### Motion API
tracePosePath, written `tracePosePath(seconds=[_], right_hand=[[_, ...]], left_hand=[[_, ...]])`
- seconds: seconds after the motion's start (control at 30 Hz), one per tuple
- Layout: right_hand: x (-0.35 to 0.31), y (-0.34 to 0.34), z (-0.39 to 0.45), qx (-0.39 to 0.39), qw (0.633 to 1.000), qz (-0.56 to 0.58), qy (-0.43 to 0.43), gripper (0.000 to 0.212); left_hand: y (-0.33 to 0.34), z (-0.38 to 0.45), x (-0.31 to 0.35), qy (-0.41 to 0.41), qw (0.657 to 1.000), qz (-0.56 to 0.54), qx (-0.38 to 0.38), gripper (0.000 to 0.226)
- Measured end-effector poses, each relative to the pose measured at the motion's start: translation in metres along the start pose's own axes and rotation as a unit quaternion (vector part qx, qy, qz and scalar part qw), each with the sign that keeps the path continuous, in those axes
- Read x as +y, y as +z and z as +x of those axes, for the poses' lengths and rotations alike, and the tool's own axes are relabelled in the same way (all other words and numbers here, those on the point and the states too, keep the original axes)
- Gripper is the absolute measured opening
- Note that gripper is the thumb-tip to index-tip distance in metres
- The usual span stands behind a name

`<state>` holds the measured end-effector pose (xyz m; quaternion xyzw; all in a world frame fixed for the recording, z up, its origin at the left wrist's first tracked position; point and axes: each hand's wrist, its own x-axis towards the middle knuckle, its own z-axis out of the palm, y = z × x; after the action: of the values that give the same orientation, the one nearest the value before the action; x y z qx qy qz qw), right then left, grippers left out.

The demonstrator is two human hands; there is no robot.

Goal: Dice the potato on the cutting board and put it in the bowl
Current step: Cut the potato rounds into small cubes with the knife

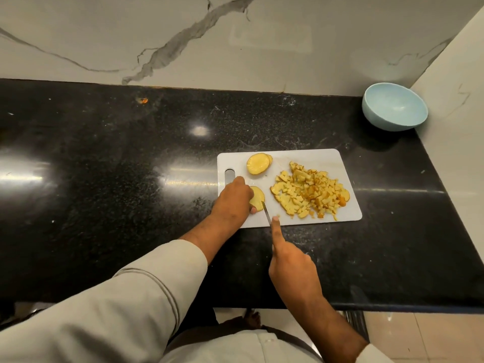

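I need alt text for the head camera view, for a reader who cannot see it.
On a white cutting board, the left hand holds a potato slice while the right hand grips a knife beside it. Diced potato lies piled right; more slices wait behind. A blue bowl stands on the black counter.

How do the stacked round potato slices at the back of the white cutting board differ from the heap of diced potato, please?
The stacked round potato slices are whole discs; the heap of diced potato is small cubes. The slices lie at the back left of the white cutting board; the dice spread across its right half. The slices form a neat overlapping pile; the dice lie scattered. Both are pale yellow.
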<state>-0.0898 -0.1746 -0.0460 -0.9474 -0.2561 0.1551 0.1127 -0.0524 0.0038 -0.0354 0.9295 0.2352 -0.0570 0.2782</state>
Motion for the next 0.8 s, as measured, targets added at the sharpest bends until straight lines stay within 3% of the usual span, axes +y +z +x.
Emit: tracePosePath(seconds=[0.13,0.37,0.8], right_hand=[[-0.013,-0.007,0.033,0.009,1.000,-0.016,-0.004,0.070],[-0.033,-0.003,0.071,-0.025,0.999,-0.030,-0.002,0.069],[-0.028,0.010,0.051,-0.052,0.997,-0.059,0.000,0.075]], left_hand=[[0.003,0.000,-0.005,-0.003,0.999,-0.041,0.014,0.018],[0.002,-0.001,-0.009,0.023,0.999,0.015,0.020,0.017],[-0.004,0.001,-0.005,0.031,0.998,0.056,0.016,0.019]])
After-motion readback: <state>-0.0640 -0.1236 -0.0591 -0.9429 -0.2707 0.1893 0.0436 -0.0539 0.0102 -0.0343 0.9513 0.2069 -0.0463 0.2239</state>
